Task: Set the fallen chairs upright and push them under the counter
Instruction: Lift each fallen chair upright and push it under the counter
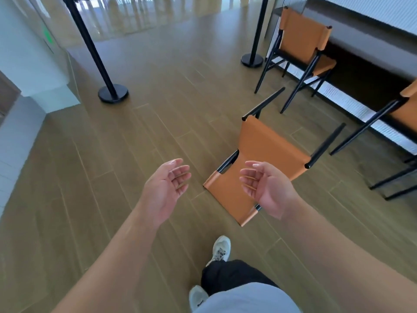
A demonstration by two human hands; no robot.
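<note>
A fallen chair (266,150) with orange leather and a black frame lies on its back on the wood floor, legs pointing toward the counter (370,48) at the right. Its backrest end is nearest me. My left hand (165,188) hovers open, palm inward, left of the backrest and apart from it. My right hand (267,188) is open above the backrest's near corner, fingers spread, holding nothing. An upright orange chair (302,35) stands at the counter farther back. Another upright chair (404,109) is partly cut off at the right edge.
Two black stanchion posts with round bases stand on the floor, one at the left (112,92) and one at the back (252,59). A white wall (24,55) borders the left. My shoes and dark trousers (228,274) are below.
</note>
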